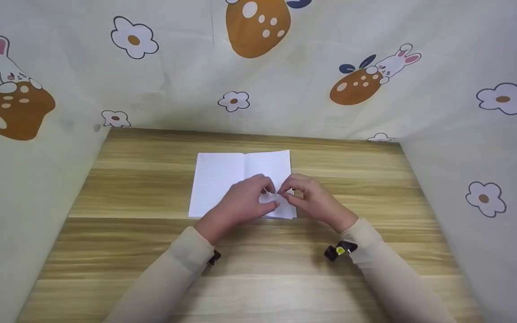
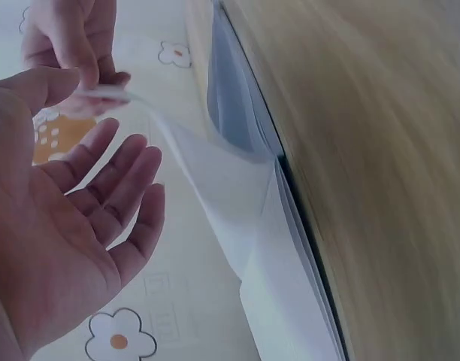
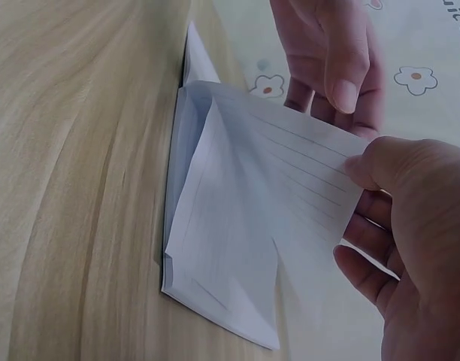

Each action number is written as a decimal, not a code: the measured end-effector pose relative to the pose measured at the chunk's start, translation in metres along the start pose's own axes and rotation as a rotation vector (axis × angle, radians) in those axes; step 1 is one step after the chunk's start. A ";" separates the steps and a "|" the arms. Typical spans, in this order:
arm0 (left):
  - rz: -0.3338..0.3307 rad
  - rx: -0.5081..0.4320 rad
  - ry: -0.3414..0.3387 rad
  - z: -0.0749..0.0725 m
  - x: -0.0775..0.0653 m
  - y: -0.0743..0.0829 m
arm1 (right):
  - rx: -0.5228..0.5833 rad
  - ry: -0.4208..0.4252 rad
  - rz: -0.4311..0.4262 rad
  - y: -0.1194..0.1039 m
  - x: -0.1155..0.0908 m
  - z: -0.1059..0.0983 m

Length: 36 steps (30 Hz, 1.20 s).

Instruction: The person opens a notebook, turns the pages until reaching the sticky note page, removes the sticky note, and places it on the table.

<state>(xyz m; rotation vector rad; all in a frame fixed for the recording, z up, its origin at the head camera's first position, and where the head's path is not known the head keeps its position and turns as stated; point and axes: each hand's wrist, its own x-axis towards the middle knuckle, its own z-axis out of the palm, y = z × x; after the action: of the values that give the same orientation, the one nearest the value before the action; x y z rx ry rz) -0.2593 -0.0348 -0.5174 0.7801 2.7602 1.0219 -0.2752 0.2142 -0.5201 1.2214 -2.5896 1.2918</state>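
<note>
One notebook lies open on one wooden table, with its two sides spread flat in the left half and partly raised in the right half; two hands are at it, both above the right side; the right hand pinches one lined page by its edge, between the thumb and the bent fingers, and this page is lifted and curved; the left hand has its fingers spread and softly bent, pinching nothing, just beside the same page; whether it touches the page, I cannot tell; two pale sleeves cover the arms, and two black devices show at the wrists; behind stands a pale printed cloth, on which the head view shows six flowers, three orange fruits and two rabbits.
</note>
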 end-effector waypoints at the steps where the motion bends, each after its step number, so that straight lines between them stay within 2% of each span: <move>1: 0.005 0.003 0.011 0.002 0.001 0.001 | -0.001 0.006 -0.003 0.000 0.000 0.000; 8: -0.024 0.017 0.041 0.007 0.006 0.008 | -0.036 0.050 -0.006 0.001 -0.001 0.001; 15: -0.057 0.023 0.053 0.000 0.004 0.011 | -0.117 0.135 -0.017 0.003 -0.001 0.002; 20: -0.095 -0.001 0.056 -0.011 -0.001 0.011 | -0.164 0.248 0.048 0.006 -0.004 0.002; 22: -0.108 -0.008 0.059 -0.016 -0.004 0.011 | -0.173 0.264 0.095 0.009 -0.005 0.004; 25: -0.115 -0.013 0.064 -0.021 -0.009 0.011 | -0.207 0.225 0.141 0.013 -0.007 0.007; 31: -0.113 0.000 0.066 -0.027 -0.019 0.007 | -0.339 0.026 0.210 0.020 -0.011 0.017; 36: -0.129 0.015 0.061 -0.031 -0.024 0.006 | -0.462 -0.077 0.284 0.024 -0.013 0.026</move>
<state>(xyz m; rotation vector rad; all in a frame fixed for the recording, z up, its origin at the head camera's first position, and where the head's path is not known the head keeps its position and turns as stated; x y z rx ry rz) -0.2441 -0.0611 -0.4917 0.5735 2.8295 1.0181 -0.2729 0.2136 -0.5574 0.8611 -2.9598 0.6075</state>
